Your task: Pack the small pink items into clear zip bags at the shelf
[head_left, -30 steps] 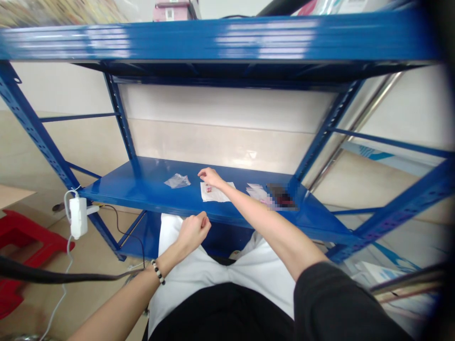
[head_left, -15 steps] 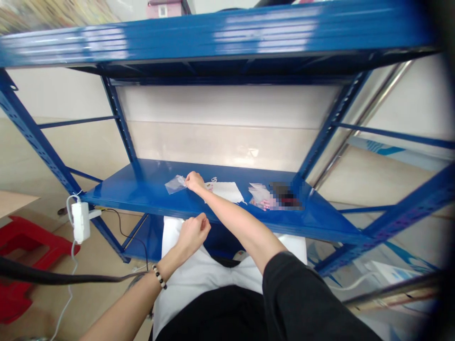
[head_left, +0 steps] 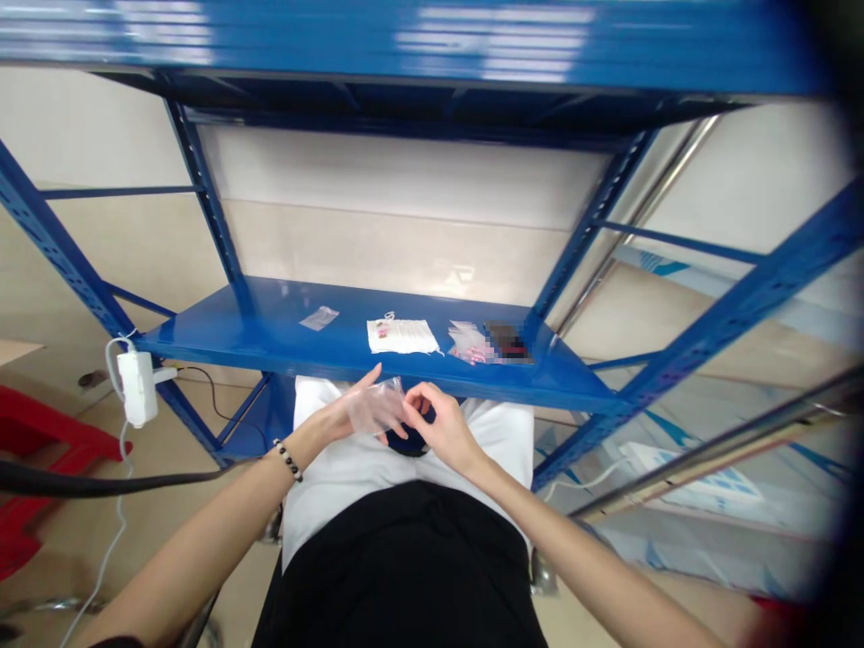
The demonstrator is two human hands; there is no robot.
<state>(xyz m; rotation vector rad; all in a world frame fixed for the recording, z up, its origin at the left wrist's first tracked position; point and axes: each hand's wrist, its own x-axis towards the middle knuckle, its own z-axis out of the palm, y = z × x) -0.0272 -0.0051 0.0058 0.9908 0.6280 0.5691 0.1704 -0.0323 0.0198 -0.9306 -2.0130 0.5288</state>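
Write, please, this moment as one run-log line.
right hand: pinching clear bag at edge | left hand: open, bag across palm | shelf: another clear bag, white piece

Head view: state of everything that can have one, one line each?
Left hand: open, fingers extended
Right hand: pinching the held bag at its edge
Held bag: raised off the blue shelf; mouth open or shut unclear
Loose clear bag: lying on the shelf
White cloth: spread out
Beaded bracelet: worn
White power block: upright; on or off unclear
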